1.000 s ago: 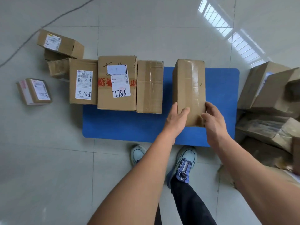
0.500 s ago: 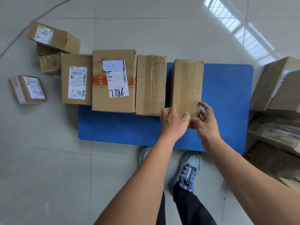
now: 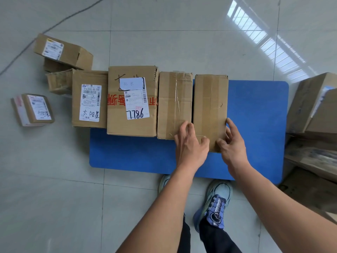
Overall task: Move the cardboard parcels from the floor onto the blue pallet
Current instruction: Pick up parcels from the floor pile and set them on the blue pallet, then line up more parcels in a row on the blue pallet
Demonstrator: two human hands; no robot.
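Left hand point(image 3: 191, 146), right hand point(image 3: 234, 143) round parcel point(image 3: 209, 103)

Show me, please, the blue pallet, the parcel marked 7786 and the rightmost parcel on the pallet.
blue pallet point(image 3: 255, 115): head view, bare surface right of the parcels.
parcel marked 7786 point(image 3: 132, 127): head view, cardboard below its label.
rightmost parcel point(image 3: 209, 99): head view, middle of its taped top.

The floor point(image 3: 182, 48) was glossy pale tile, bright with glare at upper right. The blue pallet point(image 3: 255, 125) looked smooth, matt and plastic-like. The plain parcel point(image 3: 210, 99) at centre was matt brown cardboard under shiny clear tape. The labelled parcel point(image 3: 116, 125) left of it bore white paper labels.
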